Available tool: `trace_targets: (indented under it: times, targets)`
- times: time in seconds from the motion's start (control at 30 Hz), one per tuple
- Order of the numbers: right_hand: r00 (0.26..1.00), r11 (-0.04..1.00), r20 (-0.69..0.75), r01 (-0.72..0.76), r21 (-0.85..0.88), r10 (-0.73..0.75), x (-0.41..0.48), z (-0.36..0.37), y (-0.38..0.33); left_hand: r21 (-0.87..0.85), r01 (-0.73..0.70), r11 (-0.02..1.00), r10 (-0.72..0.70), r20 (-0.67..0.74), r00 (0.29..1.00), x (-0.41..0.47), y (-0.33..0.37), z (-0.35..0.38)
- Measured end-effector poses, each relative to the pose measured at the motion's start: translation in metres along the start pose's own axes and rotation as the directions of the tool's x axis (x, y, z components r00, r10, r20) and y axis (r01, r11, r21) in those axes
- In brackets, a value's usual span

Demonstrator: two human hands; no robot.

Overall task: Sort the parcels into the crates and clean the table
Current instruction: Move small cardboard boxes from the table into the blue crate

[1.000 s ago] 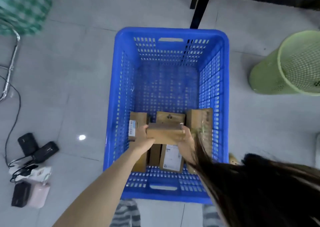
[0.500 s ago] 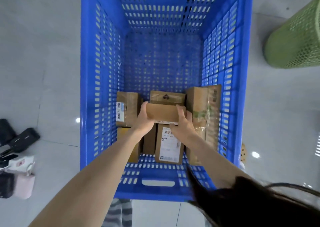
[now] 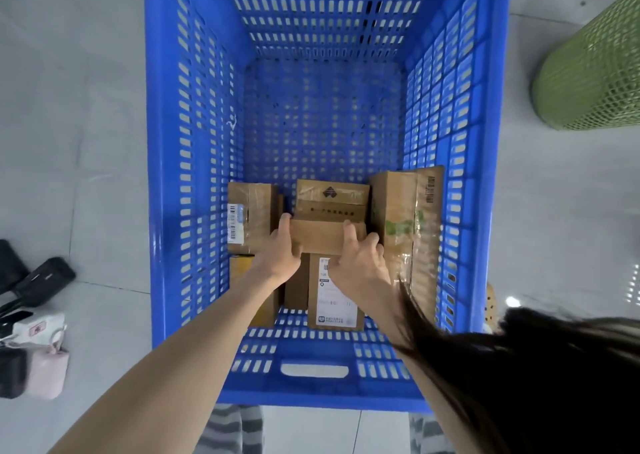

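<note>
I hold a small brown cardboard box (image 3: 325, 237) with both hands, low down inside the blue crate (image 3: 166, 176). My left hand (image 3: 277, 256) grips its left end. My right hand (image 3: 360, 263) grips its right end. My fingers (image 3: 348, 232) curl over the top of the box. The box is in the middle of the crate, above the other parcels, on the side nearest to me. I cannot tell if it rests on them.

Just behind it is a box with a black logo (image 3: 332, 197). On the left is a box with a barcode sticker (image 3: 249, 218). A yellow box (image 3: 242, 270) peeks out next to my left wrist. On the right stands a tall box with green print (image 3: 405, 225), close to the crate's right wall. Under my hands lies a box with a big white label (image 3: 336, 301).

The crate stands on a grey tiled floor (image 3: 69, 107). A green mesh bin (image 3: 595, 73) stands on the floor to the right of the crate. On the left of the crate lie some black cases (image 3: 45, 280) and a pink pouch (image 3: 48, 370). My dark hair (image 3: 519, 367) hangs down at the bottom right and hides part of my right arm.
</note>
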State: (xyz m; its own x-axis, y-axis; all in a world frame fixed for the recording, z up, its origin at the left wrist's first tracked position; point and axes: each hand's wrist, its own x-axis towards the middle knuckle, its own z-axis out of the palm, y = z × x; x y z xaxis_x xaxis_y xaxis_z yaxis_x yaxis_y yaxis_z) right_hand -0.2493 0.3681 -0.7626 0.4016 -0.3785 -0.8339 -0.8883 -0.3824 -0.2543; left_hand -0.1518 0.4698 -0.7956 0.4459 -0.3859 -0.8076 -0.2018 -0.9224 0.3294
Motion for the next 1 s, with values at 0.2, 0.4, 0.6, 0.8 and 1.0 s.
trace_targets:
  times: [0.2,0.4,0.6,0.8,1.0]
  targets:
    - [0.986,0.993,0.13,-0.11,0.034,0.105,0.007,-0.003,-0.01,0.145,0.015,0.989,-0.014,-0.009,1.0,0.005,0.008,0.007]
    - [0.99,0.992,0.085,-0.12,0.031,0.117,0.008,-0.002,-0.007,0.313,-0.04,0.949,0.041,0.006,0.999,0.004,0.005,0.0]
    - [0.989,0.994,0.12,-0.079,-0.071,0.087,0.008,0.004,-0.006,0.56,-0.238,0.793,0.155,0.192,0.969,0.028,0.019,-0.012]
    - [0.996,0.957,-0.024,0.081,-0.277,-0.091,0.019,0.014,-0.002,0.385,-0.129,0.914,0.018,0.28,0.96,0.051,0.036,0.001]
    - [0.969,0.945,-0.12,0.178,-0.275,-0.217,0.021,0.031,0.011,0.433,-0.108,0.895,-0.025,0.29,0.957,0.07,0.035,0.011]
